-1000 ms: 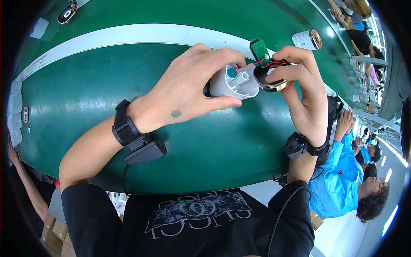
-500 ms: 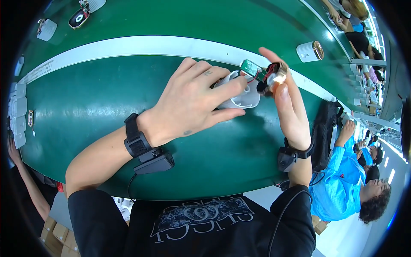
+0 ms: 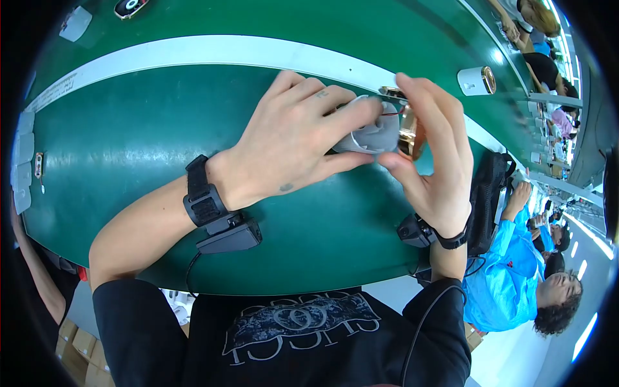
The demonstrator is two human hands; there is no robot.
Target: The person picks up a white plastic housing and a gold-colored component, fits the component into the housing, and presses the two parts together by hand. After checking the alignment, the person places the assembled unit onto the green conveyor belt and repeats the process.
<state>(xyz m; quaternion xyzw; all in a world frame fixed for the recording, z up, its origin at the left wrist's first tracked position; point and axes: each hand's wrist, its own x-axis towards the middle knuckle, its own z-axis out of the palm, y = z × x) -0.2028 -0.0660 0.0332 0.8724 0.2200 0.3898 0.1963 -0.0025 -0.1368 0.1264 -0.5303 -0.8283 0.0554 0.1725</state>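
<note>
In my left hand [image 3: 284,138] is a white cylindrical housing [image 3: 375,138], lying on its side with the fingers curled over it and the thumb below. My right hand [image 3: 442,151] grips a shiny gold-rimmed cap [image 3: 407,134] by its edge. The cap stands at the housing's right-hand mouth. Thin red wires [image 3: 390,114] show in the gap between cap and housing. Motion blurs my left fingertips and the parts inside the gap.
A white cylinder with a gold end [image 3: 477,81] lies beyond the white strip [image 3: 258,48]. Clear plastic bins [image 3: 23,161] and a small part [image 3: 39,165] sit at the left. A black bag [image 3: 489,203] lies at right, near a co-worker in blue [image 3: 506,277].
My right hand has turned the cap and brought it to the housing's mouth. The green circuit board that showed beside the cap is now out of sight.
</note>
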